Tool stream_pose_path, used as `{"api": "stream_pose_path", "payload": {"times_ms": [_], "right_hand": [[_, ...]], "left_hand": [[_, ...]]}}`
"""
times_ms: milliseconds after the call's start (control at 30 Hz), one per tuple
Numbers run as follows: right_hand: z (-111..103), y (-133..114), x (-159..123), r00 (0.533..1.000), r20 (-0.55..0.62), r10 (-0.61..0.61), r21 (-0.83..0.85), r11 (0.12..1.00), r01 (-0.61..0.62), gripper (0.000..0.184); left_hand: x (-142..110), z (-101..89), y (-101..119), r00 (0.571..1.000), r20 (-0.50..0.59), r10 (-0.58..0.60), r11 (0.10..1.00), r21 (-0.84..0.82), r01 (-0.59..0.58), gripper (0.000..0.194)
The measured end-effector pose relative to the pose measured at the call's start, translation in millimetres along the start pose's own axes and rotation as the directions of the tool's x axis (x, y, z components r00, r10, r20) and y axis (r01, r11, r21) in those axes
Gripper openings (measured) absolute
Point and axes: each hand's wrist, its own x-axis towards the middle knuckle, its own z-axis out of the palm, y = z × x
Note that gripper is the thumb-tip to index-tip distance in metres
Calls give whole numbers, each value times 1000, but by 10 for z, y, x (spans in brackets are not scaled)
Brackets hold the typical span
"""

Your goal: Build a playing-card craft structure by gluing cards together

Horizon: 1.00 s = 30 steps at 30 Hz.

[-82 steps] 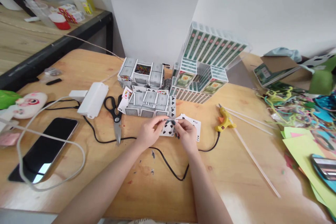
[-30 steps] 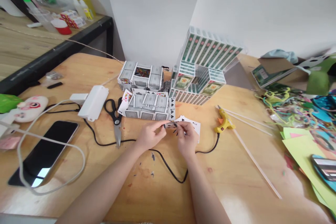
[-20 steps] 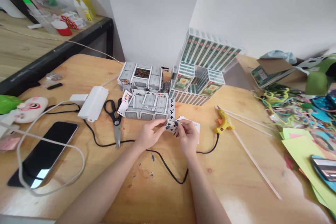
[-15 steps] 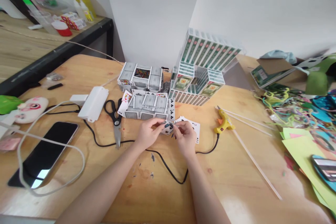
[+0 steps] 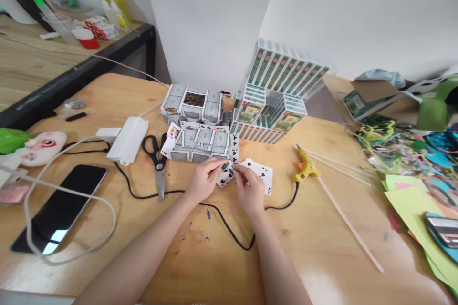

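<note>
Pinching playing card (image 5: 224, 180) in both left hand (image 5: 201, 181) and right hand (image 5: 251, 192), midway between near and far edges of surface (image 5: 222, 267); glue gun (image 5: 306, 170) toward right edge.

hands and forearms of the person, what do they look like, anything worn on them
The left hand and right hand are ungloved, and some nails look painted a dark teal. The forearms are bare, with no sleeve, watch or bracelet in view.

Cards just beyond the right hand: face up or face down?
Face up: the cards beyond the right hand show black pips and corner numbers.
</note>
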Motion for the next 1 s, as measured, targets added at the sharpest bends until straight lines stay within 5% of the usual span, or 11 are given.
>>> {"api": "stream_pose_path", "payload": {"times_ms": [333,700,1000], "right_hand": [[10,39,-5,993,89,-72,-164,983,86,29],[-33,-93,43,973,159,166,282,937,-206,25],[-29,-18,46,979,59,196,284,937,-205,13]], "left_hand": [[3,20,-63,992,23,-124,992,-23,125,25],[-52,24,-28,1000,16,-12,992,127,10,24],[-22,11,-4,1000,11,24,981,194,-26,9]]}}
